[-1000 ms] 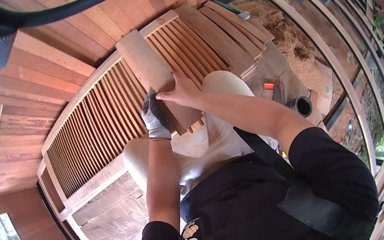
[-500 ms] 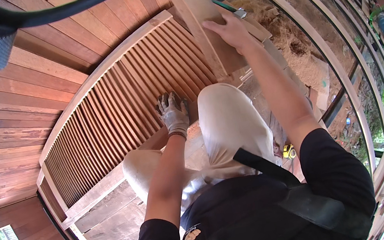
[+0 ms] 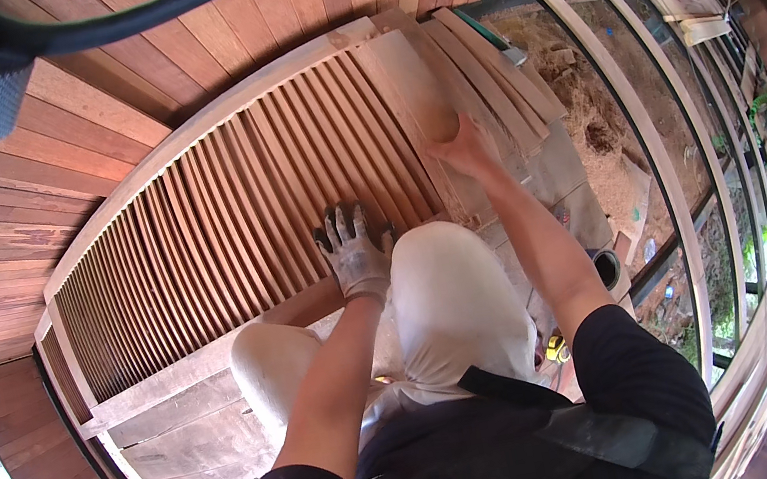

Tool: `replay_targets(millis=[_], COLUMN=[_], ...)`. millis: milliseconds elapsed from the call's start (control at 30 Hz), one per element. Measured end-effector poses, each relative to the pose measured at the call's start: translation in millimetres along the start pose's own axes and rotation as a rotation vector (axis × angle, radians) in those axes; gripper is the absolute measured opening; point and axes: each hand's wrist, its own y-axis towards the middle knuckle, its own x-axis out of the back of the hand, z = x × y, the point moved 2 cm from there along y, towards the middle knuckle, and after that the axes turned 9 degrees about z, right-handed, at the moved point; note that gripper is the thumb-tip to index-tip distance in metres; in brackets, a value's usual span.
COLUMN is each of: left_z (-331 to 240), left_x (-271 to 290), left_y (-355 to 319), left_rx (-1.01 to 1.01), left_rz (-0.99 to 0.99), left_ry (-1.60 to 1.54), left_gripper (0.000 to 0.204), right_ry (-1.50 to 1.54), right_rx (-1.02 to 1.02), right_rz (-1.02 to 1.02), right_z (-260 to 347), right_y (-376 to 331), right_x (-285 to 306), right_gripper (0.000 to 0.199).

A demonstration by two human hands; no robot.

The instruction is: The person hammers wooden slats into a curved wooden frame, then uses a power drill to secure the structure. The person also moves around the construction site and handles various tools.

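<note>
A long louvred wooden panel [image 3: 241,177] with many narrow slats lies in front of my knees. My left hand [image 3: 357,252], in a grey work glove with dark fingertips, rests on the slats with its fingers spread. At the panel's right end lies a flat wooden board [image 3: 396,70], running away from me and covering the ends of the panel there. My bare right hand [image 3: 464,147] grips this board near its middle, with the fingertips partly blurred and hidden.
More loose boards [image 3: 489,70] lie to the right of the panel. Beyond them, dark joists [image 3: 622,88] span open gaps over bare earth. A yellow tape measure [image 3: 557,348] sits by my right knee. A plank wall [image 3: 245,19] rises behind the panel.
The board in my right hand has come down from a tilted, raised position to lie flatter at the panel's right end. My left hand stays on the slats.
</note>
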Motion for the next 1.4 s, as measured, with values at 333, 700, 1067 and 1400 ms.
replay_targets(millis=[333, 700, 1067, 1400], left_z=[19.6, 14.9, 36.0, 19.7], left_x=[-46.0, -27.1, -50.1, -1.5], left_y=[12.3, 4.4, 15.7, 44.8], left_rx=[-0.005, -0.032, -0.105, 0.171], left_rz=[-0.060, 0.019, -0.162, -0.082], left_ry=[0.314, 0.156, 0.198, -0.082], left_gripper=[0.075, 0.078, 0.076, 0.074], right_ry=[-0.022, -0.045, -0.022, 0.040], right_rx=[-0.005, 0.008, 0.011, 0.026], right_rz=[0.090, 0.097, 0.195, -0.363], right_z=[2.6, 5.3, 14.9, -139.6], right_y=[20.5, 37.0, 29.9, 2.5], right_x=[-6.3, -7.5, 4.8, 13.8], right_gripper=[0.106, 0.101, 0.089, 0.052])
